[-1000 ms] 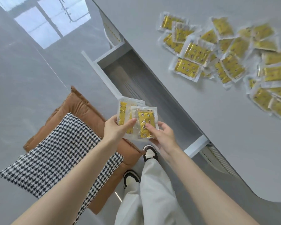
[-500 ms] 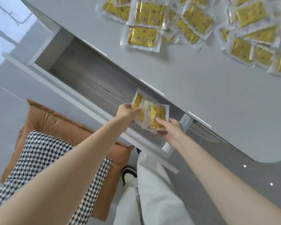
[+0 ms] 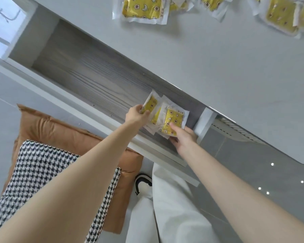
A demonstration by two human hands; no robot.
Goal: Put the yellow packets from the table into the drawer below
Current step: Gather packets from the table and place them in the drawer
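Left hand (image 3: 136, 114), right hand (image 3: 183, 135) pinch packets (image 3: 172, 121) over drawer (image 3: 88, 79); we judge light, slippery film, hold edges.

The person wears loose white trousers (image 3: 172, 214) and a white shoe (image 3: 142, 185) with black panels. The left hand (image 3: 135, 115) and right hand (image 3: 185, 137) are bare, as are both forearms.

Bright, even daylight; wide-angle edge distortion.

left hand (image 3: 136, 115), right hand (image 3: 184, 138), fingers (image 3: 173, 127) curled
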